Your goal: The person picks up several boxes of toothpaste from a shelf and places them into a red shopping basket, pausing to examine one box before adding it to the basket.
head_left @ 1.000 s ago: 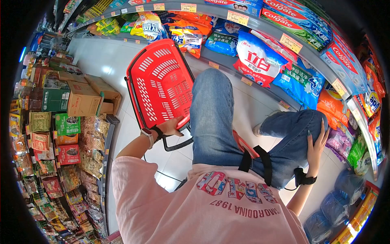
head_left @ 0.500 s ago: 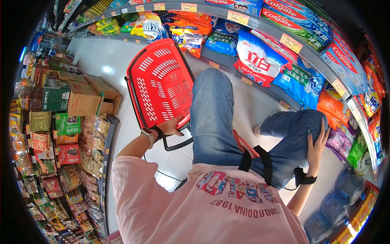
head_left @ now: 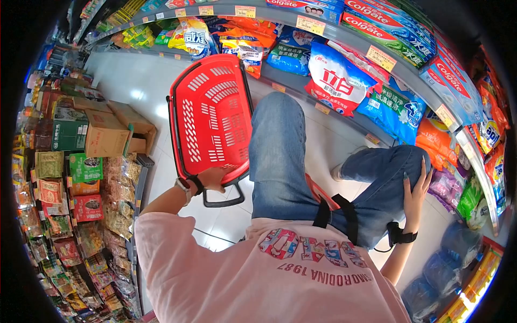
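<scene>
A red plastic shopping basket (head_left: 212, 116) with slotted sides and a black folding handle (head_left: 223, 200) is tipped, its inside facing me, to the left of my bent left knee. My left hand (head_left: 211, 177) holds the near rim of this basket, the fingertips partly hidden against it; a watch and a black strap circle that wrist. On my other knee, in blue jeans (head_left: 389, 169), rests my right hand (head_left: 416, 188) with its fingers spread and nothing in it. A black band (head_left: 403, 234) is around the right wrist.
Ahead and right, a low shelf holds laundry detergent bags (head_left: 342, 78), with Colgate boxes (head_left: 371, 24) above. Snack shelves (head_left: 89, 215) and cardboard boxes (head_left: 105, 132) stand on the left. Large clear bottles (head_left: 458, 245) sit at the lower right.
The basket has turned a little and its near end has shifted left and toward me, together with my left hand. My right hand stays on the knee.
</scene>
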### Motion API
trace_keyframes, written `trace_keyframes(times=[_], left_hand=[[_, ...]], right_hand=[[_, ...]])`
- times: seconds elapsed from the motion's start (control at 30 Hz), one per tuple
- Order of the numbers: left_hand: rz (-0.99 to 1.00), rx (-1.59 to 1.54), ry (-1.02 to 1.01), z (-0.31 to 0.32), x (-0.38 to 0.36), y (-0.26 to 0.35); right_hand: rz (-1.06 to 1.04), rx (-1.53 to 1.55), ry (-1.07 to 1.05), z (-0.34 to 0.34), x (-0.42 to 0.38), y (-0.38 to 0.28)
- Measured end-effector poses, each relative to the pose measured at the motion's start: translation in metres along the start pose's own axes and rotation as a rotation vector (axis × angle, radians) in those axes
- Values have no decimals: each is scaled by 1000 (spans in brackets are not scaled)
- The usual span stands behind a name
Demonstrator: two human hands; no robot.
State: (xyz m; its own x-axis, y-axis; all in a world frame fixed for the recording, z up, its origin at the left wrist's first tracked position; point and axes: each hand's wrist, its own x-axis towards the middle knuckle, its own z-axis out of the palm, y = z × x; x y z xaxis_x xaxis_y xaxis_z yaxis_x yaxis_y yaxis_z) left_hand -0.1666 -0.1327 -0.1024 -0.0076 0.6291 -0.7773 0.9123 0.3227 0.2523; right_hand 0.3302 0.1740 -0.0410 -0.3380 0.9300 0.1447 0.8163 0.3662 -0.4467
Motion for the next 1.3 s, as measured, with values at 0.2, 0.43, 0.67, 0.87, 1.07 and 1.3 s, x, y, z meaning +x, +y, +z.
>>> trace_keyframes(times=[0.2, 0.43, 0.67, 0.87, 1.07, 1.3], left_hand=[[137, -61, -42, 46, -41, -67], [-29, 242, -75, 53, -62, -114], [-90, 315, 18, 68, -60, -118], [-108, 164, -199, 36, -46, -60], [-102, 76, -269, 39, -30, -58], [-62, 73, -246, 37, -22, -59]], right_hand=[[4, -6, -23, -1, 2, -7], [13, 3, -41, 1, 4, -8], [5, -7, -24, 4, 3, 1], [-9, 28, -21, 1, 0, 4], [-30, -22, -2, 3, -2, 13], [-3, 3, -15, 2, -1, 6]])
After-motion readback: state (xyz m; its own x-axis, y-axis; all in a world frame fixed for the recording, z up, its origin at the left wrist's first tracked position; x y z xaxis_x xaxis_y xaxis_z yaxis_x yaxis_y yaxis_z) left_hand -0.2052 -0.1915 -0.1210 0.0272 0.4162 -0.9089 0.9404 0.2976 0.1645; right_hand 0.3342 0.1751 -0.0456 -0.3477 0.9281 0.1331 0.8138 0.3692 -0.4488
